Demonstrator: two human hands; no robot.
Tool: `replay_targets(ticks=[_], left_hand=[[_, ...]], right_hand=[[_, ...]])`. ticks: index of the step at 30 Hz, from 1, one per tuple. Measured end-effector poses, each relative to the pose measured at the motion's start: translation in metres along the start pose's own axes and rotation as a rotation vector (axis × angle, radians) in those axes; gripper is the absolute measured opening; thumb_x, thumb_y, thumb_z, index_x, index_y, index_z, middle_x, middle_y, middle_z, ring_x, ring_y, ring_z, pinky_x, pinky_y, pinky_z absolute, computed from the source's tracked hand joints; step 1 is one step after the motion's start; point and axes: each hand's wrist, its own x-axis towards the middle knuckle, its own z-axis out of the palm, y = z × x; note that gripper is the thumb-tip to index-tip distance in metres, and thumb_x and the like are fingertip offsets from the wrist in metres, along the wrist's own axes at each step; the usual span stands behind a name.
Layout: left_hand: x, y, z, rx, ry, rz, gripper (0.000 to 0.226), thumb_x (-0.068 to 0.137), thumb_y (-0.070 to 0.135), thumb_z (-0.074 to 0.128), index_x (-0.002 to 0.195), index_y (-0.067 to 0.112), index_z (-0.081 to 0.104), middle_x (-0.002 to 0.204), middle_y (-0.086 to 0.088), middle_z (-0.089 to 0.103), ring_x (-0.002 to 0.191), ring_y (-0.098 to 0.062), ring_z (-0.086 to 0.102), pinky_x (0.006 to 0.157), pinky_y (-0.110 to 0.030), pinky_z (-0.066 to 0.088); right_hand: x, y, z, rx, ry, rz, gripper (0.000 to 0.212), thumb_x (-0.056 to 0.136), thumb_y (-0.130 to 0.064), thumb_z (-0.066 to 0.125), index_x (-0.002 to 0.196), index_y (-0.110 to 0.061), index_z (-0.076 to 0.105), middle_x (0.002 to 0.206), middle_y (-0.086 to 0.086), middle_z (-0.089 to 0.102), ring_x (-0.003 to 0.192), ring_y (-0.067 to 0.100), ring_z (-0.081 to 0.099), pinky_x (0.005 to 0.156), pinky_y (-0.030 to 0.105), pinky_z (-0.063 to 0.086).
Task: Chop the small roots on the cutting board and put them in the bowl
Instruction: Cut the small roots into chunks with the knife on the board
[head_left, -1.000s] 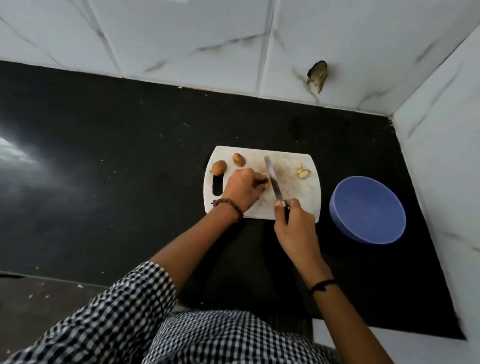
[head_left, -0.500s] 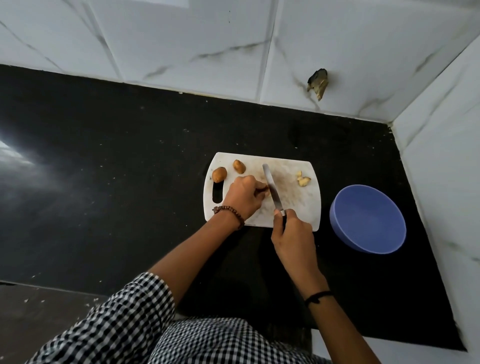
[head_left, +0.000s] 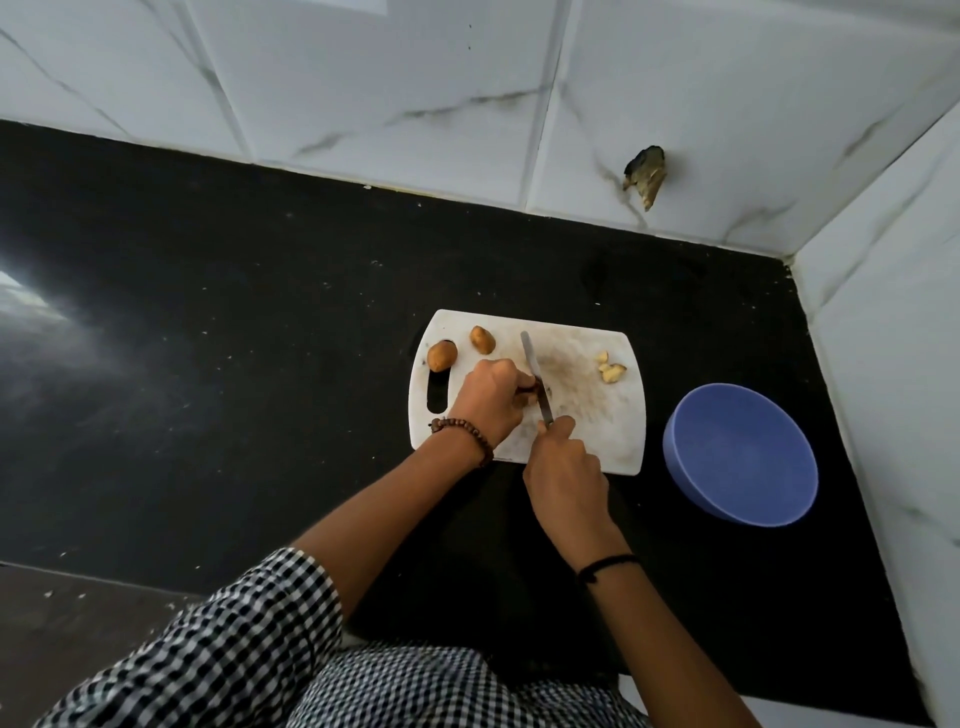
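root in work: small brown root (head_left: 525, 399), mid-board, mostly hidden under fingers; its long axis can't be told
left hand: left hand (head_left: 488, 401) curled over the root, pinching it down on the white cutting board (head_left: 587, 434)
knife: knife (head_left: 534, 370) blade just right of the root, touching it; long axis runs away from the person, tip leaning slightly left
right hand: right hand (head_left: 565, 467) clenched round the knife handle at the board's near edge
key relation: root lies ahead and left of the right hand; left fingertips right beside the blade
uncut: 2 whole roots (head_left: 442, 355) at far-left corner
cut pieces: cut pieces (head_left: 610, 368) far-right on board
bowl: blue bowl (head_left: 743, 457) on desk (head_left: 260, 338), right of board, looks empty, right hand nearer
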Motion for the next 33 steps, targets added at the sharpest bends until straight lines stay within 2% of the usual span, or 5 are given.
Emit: replay_targets(ticks=[9, 15, 20, 25, 33], left_hand=[[-0.004, 0.003, 0.002, -0.048, 0.039, -0.061, 0.022, 0.089, 0.005, 0.058, 0.106, 0.008, 0.072, 0.101, -0.005, 0.072, 0.096, -0.018, 0.065, 0.085, -0.02, 0.048], [-0.001, 0.001, 0.003, -0.072, 0.043, -0.098, 0.021, 0.088, 0.006, 0.06, 0.105, 0.007, 0.072, 0.098, -0.004, 0.073, 0.095, -0.016, 0.066, 0.088, -0.021, 0.05], [0.001, -0.001, 0.005, -0.092, 0.049, -0.118, 0.021, 0.087, 0.007, 0.063, 0.107, 0.005, 0.071, 0.1, -0.005, 0.072, 0.096, -0.015, 0.066, 0.091, -0.019, 0.048], [0.003, -0.001, 0.005, -0.069, 0.062, -0.079, 0.017, 0.086, 0.008, 0.065, 0.102, 0.008, 0.072, 0.098, -0.007, 0.072, 0.093, -0.018, 0.067, 0.087, -0.024, 0.051], [-0.001, 0.001, 0.007, 0.025, 0.034, -0.009, 0.031, 0.089, 0.009, 0.06, 0.118, 0.016, 0.066, 0.103, -0.009, 0.066, 0.093, -0.022, 0.064, 0.085, -0.035, 0.054]], right_hand=[[0.009, -0.004, -0.009, 0.034, -0.129, 0.03, 0.035, 0.106, -0.029, 0.036, 0.135, -0.008, 0.036, 0.121, 0.014, 0.061, 0.109, 0.036, 0.061, 0.085, 0.044, 0.049], [-0.009, 0.008, -0.011, 0.005, -0.19, 0.032, 0.011, 0.105, -0.024, 0.04, 0.112, -0.016, 0.038, 0.105, 0.008, 0.06, 0.098, 0.027, 0.063, 0.072, 0.035, 0.045], [-0.024, 0.018, -0.012, -0.007, -0.238, 0.064, 0.017, 0.107, -0.031, 0.035, 0.116, -0.017, 0.038, 0.092, 0.001, 0.049, 0.085, 0.018, 0.056, 0.072, 0.034, 0.047], [-0.035, 0.025, -0.022, -0.033, -0.292, 0.093, 0.024, 0.107, -0.031, 0.035, 0.124, -0.015, 0.038, 0.117, 0.012, 0.059, 0.104, 0.027, 0.062, 0.074, 0.036, 0.045], [-0.038, 0.04, -0.053, -0.024, -0.385, 0.075, 0.029, 0.107, -0.037, 0.029, 0.121, -0.015, 0.042, 0.093, 0.002, 0.047, 0.091, 0.02, 0.059, 0.073, 0.037, 0.049]])
